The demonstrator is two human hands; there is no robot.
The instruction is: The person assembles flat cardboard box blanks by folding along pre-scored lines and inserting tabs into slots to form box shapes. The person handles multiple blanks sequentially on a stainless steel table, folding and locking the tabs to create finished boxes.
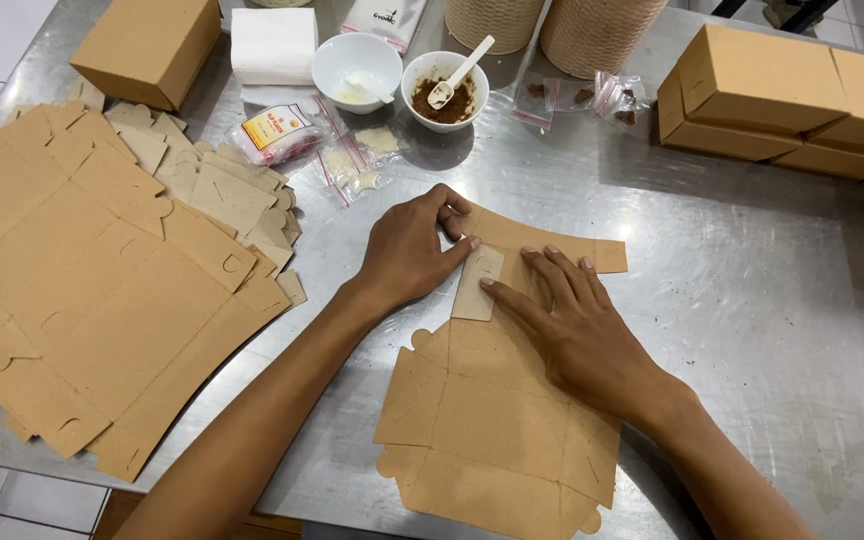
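A flat brown cardboard box blank lies unfolded on the steel table, its long axis running from the near edge away toward the far side, tilted slightly right. At its far end a pale flap is folded over. The left hand presses that flap, fingers bent, thumb and forefinger pinching its far edge. The right hand lies flat on the blank, fingers spread loose, forefinger touching the flap. A stack of blanks lies to the left.
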